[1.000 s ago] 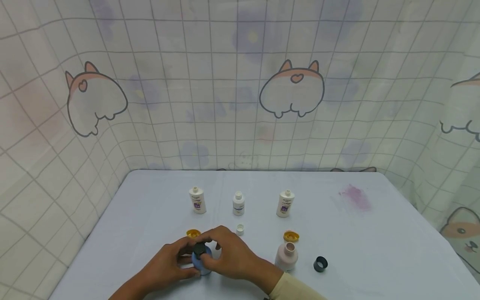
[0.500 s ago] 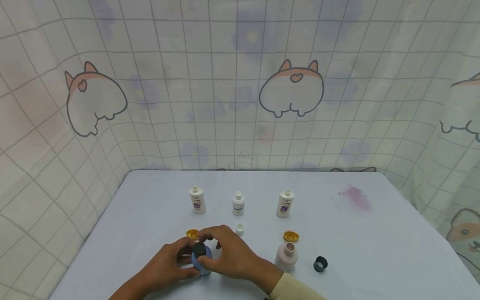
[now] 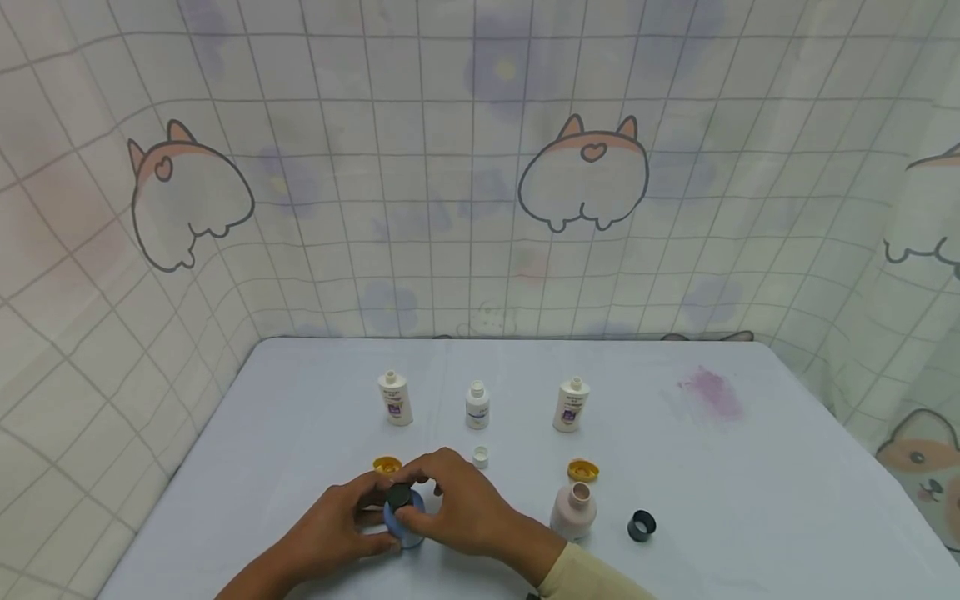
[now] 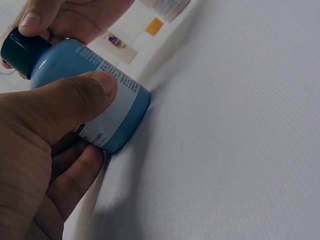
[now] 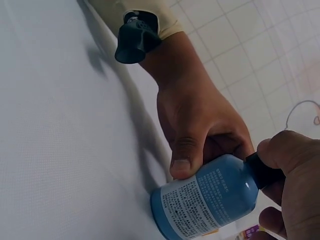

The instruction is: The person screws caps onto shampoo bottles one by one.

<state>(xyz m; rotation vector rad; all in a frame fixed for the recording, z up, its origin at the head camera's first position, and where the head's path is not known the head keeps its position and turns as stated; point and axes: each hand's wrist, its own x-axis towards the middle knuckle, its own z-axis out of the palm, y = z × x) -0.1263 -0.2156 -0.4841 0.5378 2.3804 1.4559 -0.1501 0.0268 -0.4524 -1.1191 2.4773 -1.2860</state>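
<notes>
A blue bottle with a printed white label stands on the white table. My left hand grips its body, thumb across the label in the left wrist view. My right hand pinches the black cap on the bottle's neck between thumb and fingers. The right wrist view shows the same black cap under the right thumb. Just behind the hands lies a yellow cap, partly covered by the right fingers.
Three white uncapped bottles stand in a row at the back, the middle one smallest. A small white cap lies before it. To the right are a pinkish open bottle, another yellow cap and a black cap.
Both hands stay at the blue bottle. The right thumb and fingers shift slightly around the black cap; the other bottles and caps have not moved.
</notes>
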